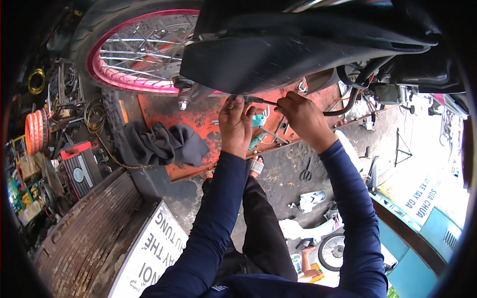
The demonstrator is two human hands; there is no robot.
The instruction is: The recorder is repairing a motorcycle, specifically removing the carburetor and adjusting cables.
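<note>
In front of me, a thin dark cable-like piece (269,102) runs level between my two hands, below the motorcycle's black side cover (258,59). My left hand (235,126) is closed at its thicker left end, thumb up close to the cover's lower edge. Farther right, my right hand (304,118) pinches the thinner end between thumb and fingers. Whether it is a cable or a slim tool, I cannot tell. Left of the cover is the wheel with a pink rim (94,64) and bright spokes.
Below the motorcycle is a red metal platform (194,164) with a dark cloth (166,144) and several tools, some green-handled. Scissors (306,171) lie on the floor. Crowded parts and orange rings (36,133) stand left, a lettered sign board (149,253) lower left, a teal cabinet (442,233) right.
</note>
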